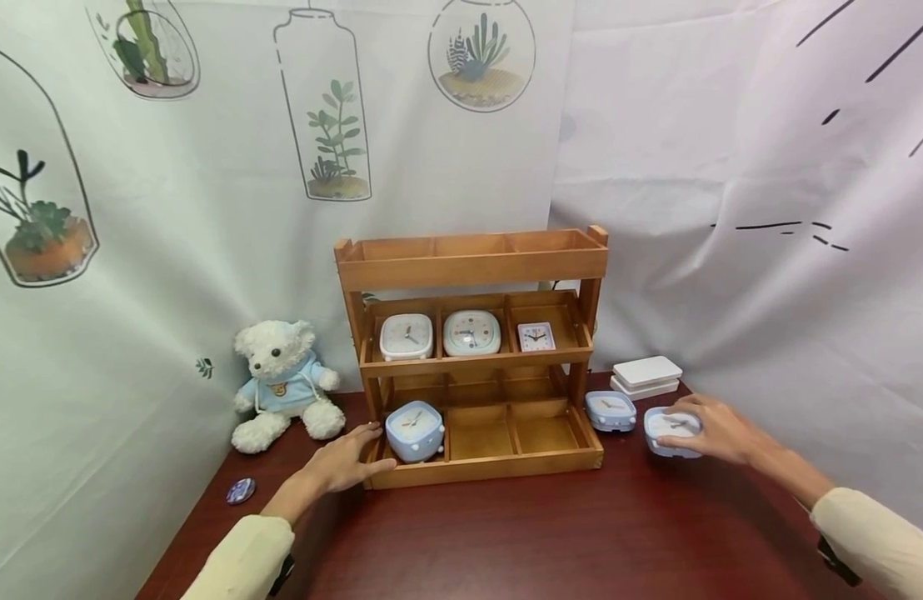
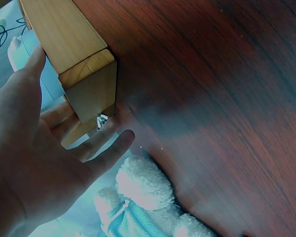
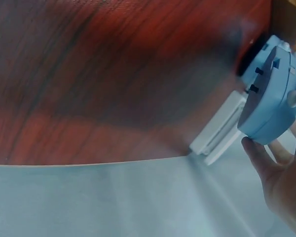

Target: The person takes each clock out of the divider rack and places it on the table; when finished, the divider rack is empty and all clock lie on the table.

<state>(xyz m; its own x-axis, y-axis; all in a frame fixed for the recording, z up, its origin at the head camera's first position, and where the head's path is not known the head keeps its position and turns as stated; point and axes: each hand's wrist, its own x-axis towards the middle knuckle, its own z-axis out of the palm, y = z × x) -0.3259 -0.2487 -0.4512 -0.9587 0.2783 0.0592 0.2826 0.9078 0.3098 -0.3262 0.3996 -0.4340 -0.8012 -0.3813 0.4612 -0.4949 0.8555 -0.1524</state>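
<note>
My right hand grips a light blue alarm clock by its sides, at the right of the table. The right wrist view shows that clock from its side, with fingertips against its edge. My left hand is spread at the left end of the wooden shelf's bottom tier, next to another blue alarm clock in the left compartment. In the left wrist view the left hand's thumb overlaps that clock and the fingers reach around the shelf corner. A third blue clock stands beside the shelf.
The three-tier wooden shelf stands mid-table, with two white clocks and a small square clock on its middle tier. White boxes are stacked behind the right hand. A teddy bear and a small round object are at left.
</note>
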